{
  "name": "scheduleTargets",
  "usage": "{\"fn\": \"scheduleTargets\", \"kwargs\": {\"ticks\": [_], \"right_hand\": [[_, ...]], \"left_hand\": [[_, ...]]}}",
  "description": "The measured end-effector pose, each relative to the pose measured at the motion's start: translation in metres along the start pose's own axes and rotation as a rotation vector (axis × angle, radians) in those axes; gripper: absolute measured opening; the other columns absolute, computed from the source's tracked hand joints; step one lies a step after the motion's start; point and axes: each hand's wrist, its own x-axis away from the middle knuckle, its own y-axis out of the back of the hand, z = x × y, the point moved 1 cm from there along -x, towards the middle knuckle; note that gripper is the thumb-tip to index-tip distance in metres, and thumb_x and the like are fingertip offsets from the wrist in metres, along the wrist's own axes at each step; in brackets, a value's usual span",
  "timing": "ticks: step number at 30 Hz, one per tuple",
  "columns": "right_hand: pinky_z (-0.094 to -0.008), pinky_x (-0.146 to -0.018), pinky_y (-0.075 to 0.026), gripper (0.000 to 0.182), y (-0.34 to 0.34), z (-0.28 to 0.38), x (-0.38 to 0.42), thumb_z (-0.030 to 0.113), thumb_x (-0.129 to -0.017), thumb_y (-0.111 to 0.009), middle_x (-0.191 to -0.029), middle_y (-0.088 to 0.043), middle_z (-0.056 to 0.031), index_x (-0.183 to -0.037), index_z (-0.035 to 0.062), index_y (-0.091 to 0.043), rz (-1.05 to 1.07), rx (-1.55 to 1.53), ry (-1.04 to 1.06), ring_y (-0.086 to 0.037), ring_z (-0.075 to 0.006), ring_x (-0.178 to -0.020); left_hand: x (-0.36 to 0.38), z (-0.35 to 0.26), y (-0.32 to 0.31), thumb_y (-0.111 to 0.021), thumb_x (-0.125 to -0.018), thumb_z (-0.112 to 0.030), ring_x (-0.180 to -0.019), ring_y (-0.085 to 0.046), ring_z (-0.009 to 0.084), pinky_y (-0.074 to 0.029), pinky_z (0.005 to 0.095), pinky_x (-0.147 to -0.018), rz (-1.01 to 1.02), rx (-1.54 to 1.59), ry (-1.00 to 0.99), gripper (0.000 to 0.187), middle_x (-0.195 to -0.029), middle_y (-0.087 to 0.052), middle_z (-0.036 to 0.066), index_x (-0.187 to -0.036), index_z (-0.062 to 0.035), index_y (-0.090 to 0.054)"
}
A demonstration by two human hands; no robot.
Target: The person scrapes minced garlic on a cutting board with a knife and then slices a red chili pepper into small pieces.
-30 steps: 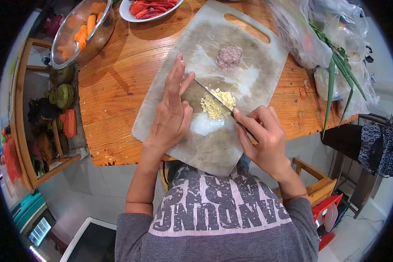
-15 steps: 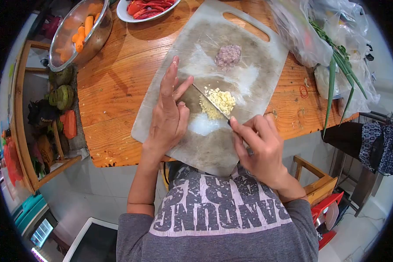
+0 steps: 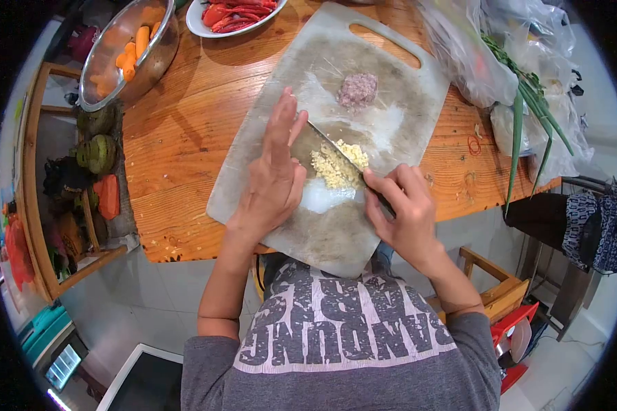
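Note:
My right hand [image 3: 406, 211] is closed round the handle of a knife [image 3: 334, 146], whose blade slants up and left across a pile of chopped garlic [image 3: 339, 168]. At the blade's tip is my left hand [image 3: 273, 164], fingers stretched out and slightly apart, a fingertip against or very near the tip. Bits of garlic cling to its fingers. Under both hands lies a worn, whitish cutting board [image 3: 301, 241] with a handle slot at its far end. A small mound of minced pinkish-purple food [image 3: 358, 91], perhaps shallot or meat, sits farther up the board.
A metal bowl [image 3: 166, 70] of peeled carrots stands at the wooden table's [image 3: 178, 151] far left. Near it is a white plate [image 3: 193, 26] of red chillies. Plastic bags [image 3: 487, 75] and green onions [image 3: 517, 133] lie at the right, with a red rubber band [image 3: 474, 144] beside them.
The knife blade has shifted across the garlic toward its upper right side, leaving more chopped bits on the near left. My left hand has moved slightly right with the tip.

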Motion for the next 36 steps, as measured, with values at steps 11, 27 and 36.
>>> {"fn": "scheduleTargets", "kwargs": {"ticks": [11,27,36], "right_hand": [[-0.0359,-0.059,-0.041,0.036,0.005,0.005,0.006,-0.002,-0.072,-0.076,-0.08,-0.053,-0.0052,-0.108,0.0059,-0.073,-0.015,0.005,-0.03,-0.053,-0.022,-0.071],[-0.0366,-0.062,-0.041,0.037,-0.002,-0.001,0.01,-0.004,-0.073,-0.075,-0.078,-0.05,-0.0076,-0.109,0.0028,-0.072,-0.037,-0.056,-0.047,-0.051,-0.0241,-0.071],[-0.0355,-0.06,-0.042,0.041,-0.003,0.008,0.027,-0.005,-0.068,-0.075,-0.077,-0.052,-0.0062,-0.108,0.0048,-0.073,-0.027,-0.001,-0.031,-0.051,-0.0236,-0.07]], "left_hand": [[-0.013,-0.015,0.011,-0.044,-0.076,0.018,-0.136,-0.052,0.0357,-0.04,0.0437,-0.113,0.114,-0.069,0.037,0.096,-0.164,-0.022,0.021,-0.16,-0.0115,-0.008],[-0.023,-0.007,0.016,-0.043,-0.077,0.018,-0.127,-0.059,0.0354,-0.05,0.0448,-0.103,0.128,-0.056,0.032,0.095,-0.161,-0.027,0.022,-0.161,-0.0169,-0.011],[-0.002,-0.006,0.019,-0.042,-0.077,0.017,-0.124,-0.062,0.0369,-0.048,0.0454,-0.105,0.119,-0.017,-0.035,0.092,-0.163,-0.026,0.02,-0.159,-0.0101,-0.011]]}}
